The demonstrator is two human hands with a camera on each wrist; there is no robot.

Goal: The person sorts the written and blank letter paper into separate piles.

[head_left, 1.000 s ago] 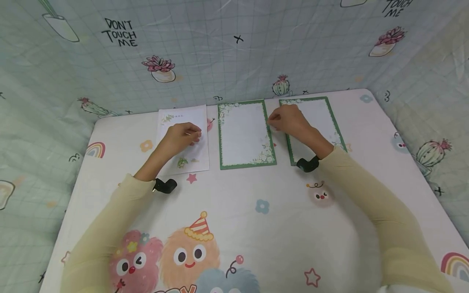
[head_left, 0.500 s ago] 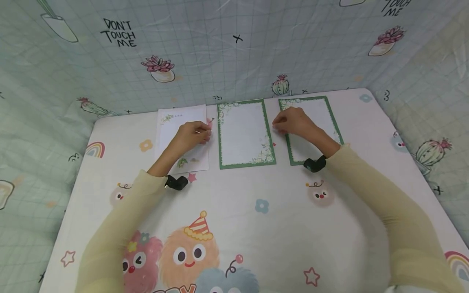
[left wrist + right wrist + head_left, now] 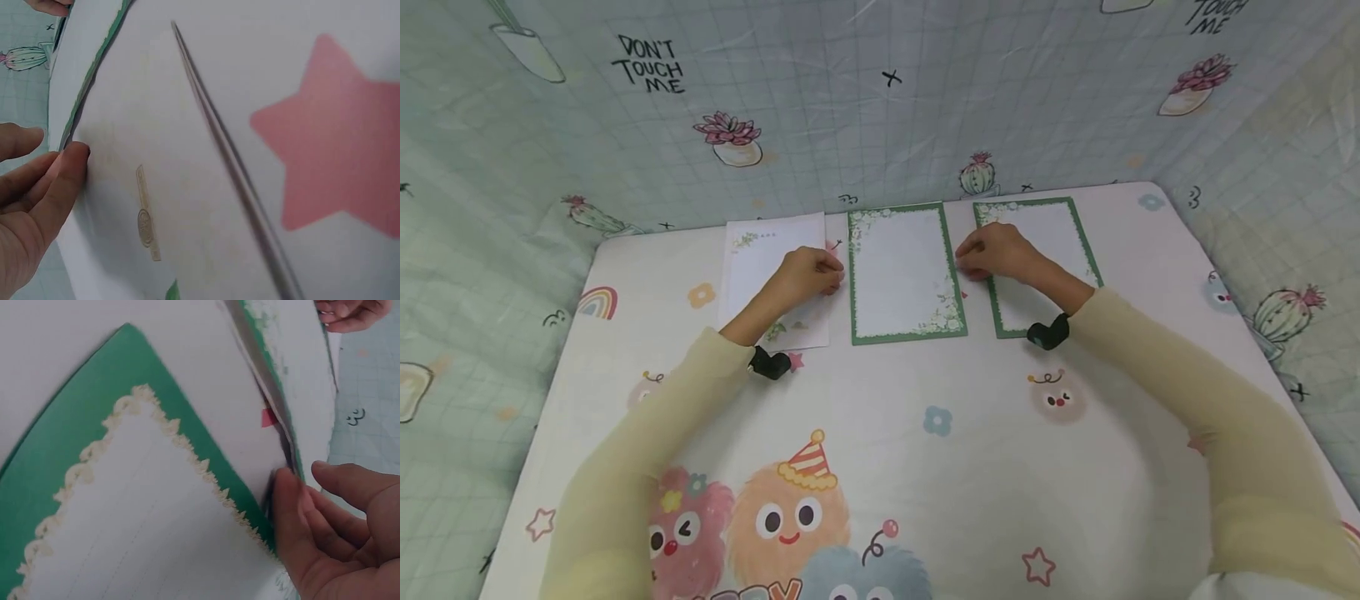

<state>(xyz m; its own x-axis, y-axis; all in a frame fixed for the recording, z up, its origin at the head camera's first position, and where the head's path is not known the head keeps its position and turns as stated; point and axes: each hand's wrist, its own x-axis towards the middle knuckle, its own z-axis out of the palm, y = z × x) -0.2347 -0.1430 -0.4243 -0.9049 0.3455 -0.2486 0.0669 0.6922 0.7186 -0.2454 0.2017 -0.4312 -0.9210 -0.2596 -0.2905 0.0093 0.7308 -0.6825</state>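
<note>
Flat on the table lies a green-bordered stack of letter paper [image 3: 902, 275], between my two hands. My left hand [image 3: 808, 271] is at its left edge, over the right side of a white sheet [image 3: 752, 258] printed with small plants. In the left wrist view its fingers [image 3: 72, 169] meet the stack's green edge and the thumb stands apart. At the stack's right edge is my right hand [image 3: 1000, 254], its fingertips [image 3: 287, 487] against the side and its thumb raised. Beneath that wrist lies a second green-bordered letter paper [image 3: 1052, 233], partly hidden by the hand.
A patterned cloth [image 3: 850, 108] hangs behind the table's back edge, close to the papers' top ends. The table cover [image 3: 865, 392] has printed cartoon figures and stars. A black wrist camera [image 3: 770, 363] sits below the left wrist, another [image 3: 1048, 332] below the right.
My left hand has moved right, from over the white sheet to the middle stack's left edge. My right hand shifted slightly right and down, then little more. The papers look unmoved.
</note>
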